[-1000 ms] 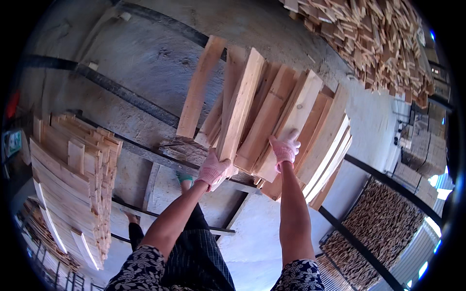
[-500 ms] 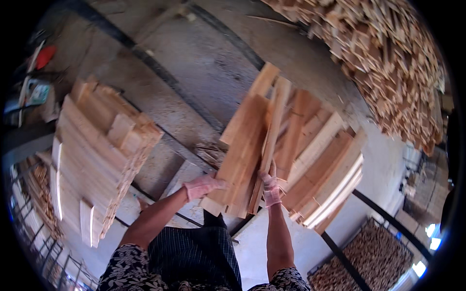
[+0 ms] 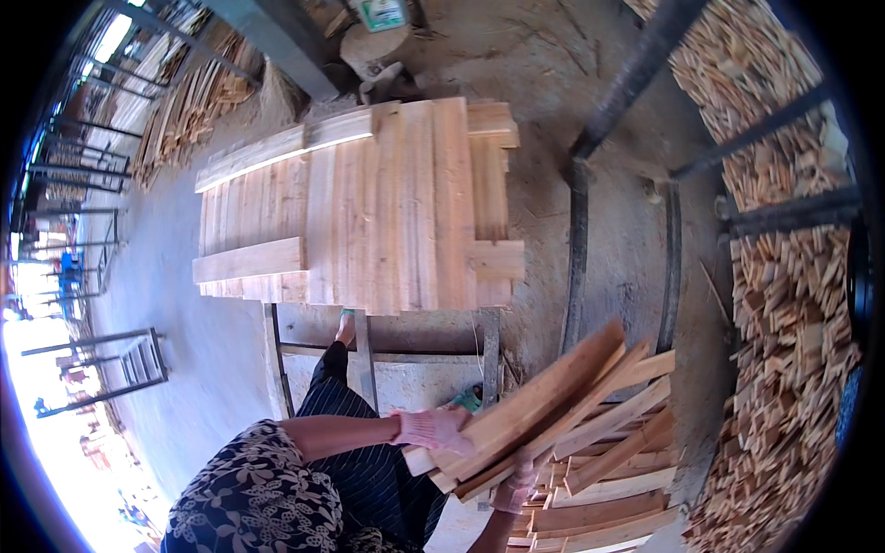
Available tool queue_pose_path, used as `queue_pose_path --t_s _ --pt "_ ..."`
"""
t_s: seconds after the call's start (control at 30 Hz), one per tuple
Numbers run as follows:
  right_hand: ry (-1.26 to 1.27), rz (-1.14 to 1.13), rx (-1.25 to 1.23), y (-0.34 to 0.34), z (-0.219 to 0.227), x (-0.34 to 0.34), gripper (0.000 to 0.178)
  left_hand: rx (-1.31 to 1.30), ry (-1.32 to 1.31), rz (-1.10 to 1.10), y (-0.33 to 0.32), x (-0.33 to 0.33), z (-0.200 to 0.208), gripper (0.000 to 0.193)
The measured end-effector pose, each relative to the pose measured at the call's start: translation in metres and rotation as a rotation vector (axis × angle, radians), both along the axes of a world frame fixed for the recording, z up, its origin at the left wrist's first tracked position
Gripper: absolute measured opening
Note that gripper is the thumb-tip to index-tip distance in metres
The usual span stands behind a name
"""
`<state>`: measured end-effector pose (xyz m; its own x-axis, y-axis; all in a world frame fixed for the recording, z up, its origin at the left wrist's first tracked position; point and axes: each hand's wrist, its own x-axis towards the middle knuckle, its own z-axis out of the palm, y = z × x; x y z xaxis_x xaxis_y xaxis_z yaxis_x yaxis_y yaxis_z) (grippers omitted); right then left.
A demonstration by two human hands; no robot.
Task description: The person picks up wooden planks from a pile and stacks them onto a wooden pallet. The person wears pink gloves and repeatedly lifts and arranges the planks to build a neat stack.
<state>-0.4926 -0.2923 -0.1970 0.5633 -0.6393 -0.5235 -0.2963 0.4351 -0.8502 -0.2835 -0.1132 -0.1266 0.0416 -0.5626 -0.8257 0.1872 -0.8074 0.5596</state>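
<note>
Several long flat wooden boards [image 3: 544, 396] lie together in my two hands, slanting up to the right. My left hand [image 3: 435, 431], in a pale pink glove, is closed on their near left end. Lower down, my right hand [image 3: 516, 481], gloved in the same pink, grips the bundle from its right side; its fingers are partly hidden by the wood. Right beside and below the bundle is a loose pile of boards [image 3: 608, 507], lying at uneven angles. Ahead stands a neat stack of boards [image 3: 387, 212], set side by side, with a few short pieces laid across its top.
The neat stack rests on a dark metal frame [image 3: 366, 359]. Dark metal bars [image 3: 578, 249] run across the floor on the right. A huge heap of wood pieces [image 3: 784, 369] fills the far right. At the left stands a small metal rack [image 3: 138, 361]; a post [image 3: 286, 46] rises behind the stack.
My view has swung left, bringing the neat stack to the middle and the loose pile to the lower right. Both hands still hold the boards, now tilted further to the right.
</note>
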Motion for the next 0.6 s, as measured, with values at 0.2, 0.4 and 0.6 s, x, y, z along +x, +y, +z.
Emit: queue_pose_path --t_s 0.2,0.4,0.6 --pt "-0.200 0.322 -0.034 0.078 0.028 0.202 0.104 0.016 -0.236 0.481 0.151 0.090 0.083 0.079" --pt "-0.248 0.545 0.391 0.239 0.104 0.403 0.094 0.321 -0.593 0.804 0.304 0.170 0.129 0.081" --pt "-0.252 0.752 -0.235 0.253 0.065 0.400 0.088 0.818 -0.772 0.873 0.445 0.206 0.053 0.071"
